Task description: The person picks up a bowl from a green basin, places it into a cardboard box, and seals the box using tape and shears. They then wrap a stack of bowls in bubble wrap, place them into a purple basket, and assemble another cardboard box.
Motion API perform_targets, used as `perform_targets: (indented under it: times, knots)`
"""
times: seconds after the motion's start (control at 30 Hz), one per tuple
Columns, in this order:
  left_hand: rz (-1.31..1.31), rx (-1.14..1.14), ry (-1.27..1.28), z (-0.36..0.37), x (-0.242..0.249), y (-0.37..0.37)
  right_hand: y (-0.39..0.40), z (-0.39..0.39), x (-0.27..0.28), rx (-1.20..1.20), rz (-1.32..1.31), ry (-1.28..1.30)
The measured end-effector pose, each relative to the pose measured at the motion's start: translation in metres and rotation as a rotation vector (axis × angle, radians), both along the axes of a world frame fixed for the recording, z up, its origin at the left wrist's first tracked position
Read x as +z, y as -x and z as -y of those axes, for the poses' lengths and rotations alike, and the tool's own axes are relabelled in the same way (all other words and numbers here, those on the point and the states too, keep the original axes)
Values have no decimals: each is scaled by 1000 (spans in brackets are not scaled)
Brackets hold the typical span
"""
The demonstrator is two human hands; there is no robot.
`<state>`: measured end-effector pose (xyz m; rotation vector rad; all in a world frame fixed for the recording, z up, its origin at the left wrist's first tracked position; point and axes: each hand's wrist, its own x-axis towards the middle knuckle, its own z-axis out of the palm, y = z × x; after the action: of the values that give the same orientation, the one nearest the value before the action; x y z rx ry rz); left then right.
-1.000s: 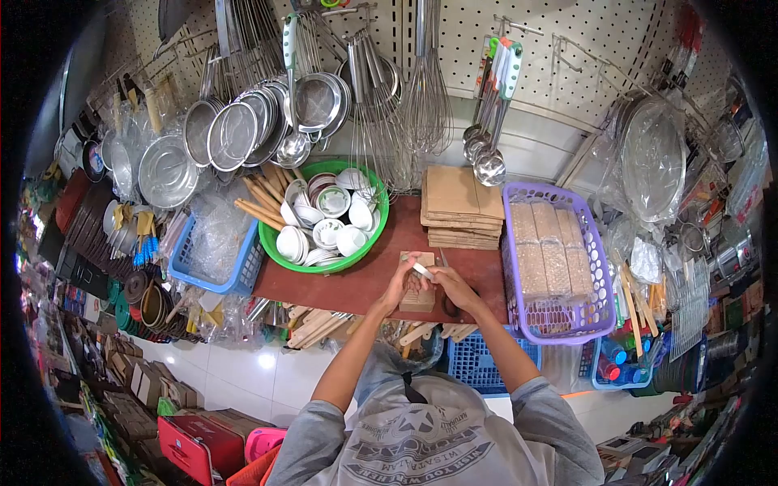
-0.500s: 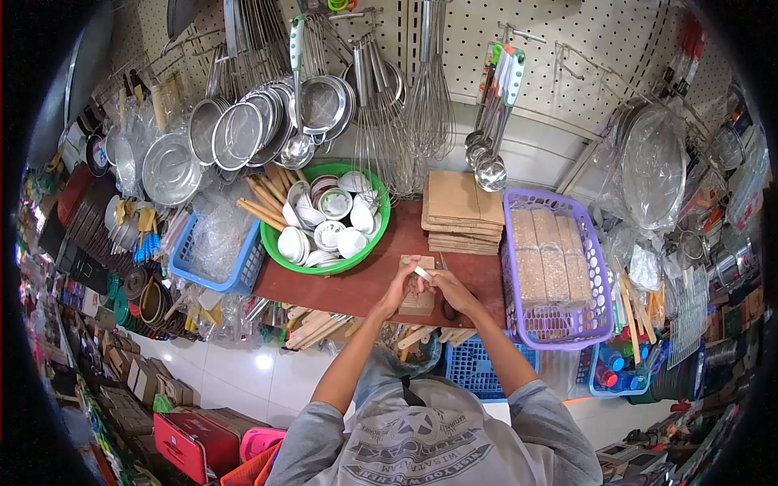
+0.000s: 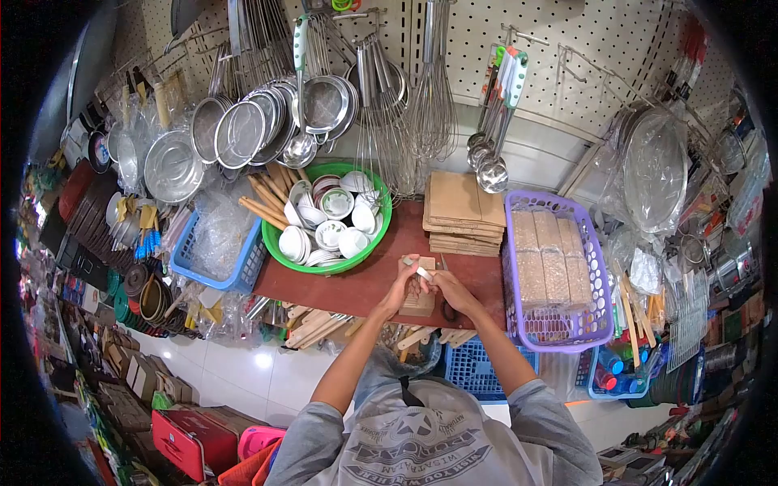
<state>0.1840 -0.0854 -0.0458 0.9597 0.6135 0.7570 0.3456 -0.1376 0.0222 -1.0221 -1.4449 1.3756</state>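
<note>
My left hand (image 3: 399, 288) and my right hand (image 3: 453, 290) meet above the red-brown board, fingers closed around a small white band-like piece (image 3: 423, 274). Its exact kind is too small to make out; it may be tape. Directly beneath the fingers lies a small brown cardboard box (image 3: 416, 306), partly covered by my hands. Beside my right hand are scissors (image 3: 448, 310) with dark handles, their blades pointing away from me and partly hidden by that hand.
A green basin (image 3: 324, 270) of small white bowls stands left. Behind my hands is a stack of flat brown cardboard (image 3: 463, 202); a purple basket (image 3: 600, 328) with bubble-wrapped packs is right. Whisks (image 3: 432, 105), strainers (image 3: 241, 134) and ladles (image 3: 492, 172) hang above the red-brown board (image 3: 308, 292).
Both hands stay in nearly the same place with the white piece between them. The whole view has shifted very slightly.
</note>
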Motion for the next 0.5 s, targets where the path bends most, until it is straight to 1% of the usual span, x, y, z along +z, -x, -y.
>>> perform_targets:
  times: [0.03, 0.1, 0.13, 0.2, 0.37, 0.47, 0.5]
  knots:
    - [-19, 18, -11, 1, 2, -1, 1, 0, 2, -11, -8, -5]
    - [-57, 52, -34, 6, 7, -2, -6, -6, -6, -9, 104, 8]
    - [-106, 56, -104, 8, 11, -3, -8, -8, -10, -8, 160, 15]
    - [-203, 64, -244, 11, 19, -4, -5, -6, -8, -38, 162, 46]
    - [-234, 52, -191, 12, 27, -2, -9, -9, -17, -9, 200, 11]
    - [-212, 44, -161, 9, 21, -3, -11, -10, -13, 14, 174, -9]
    - [-204, 40, -157, 8, 20, -3, -9, -6, -3, 24, 166, -14]
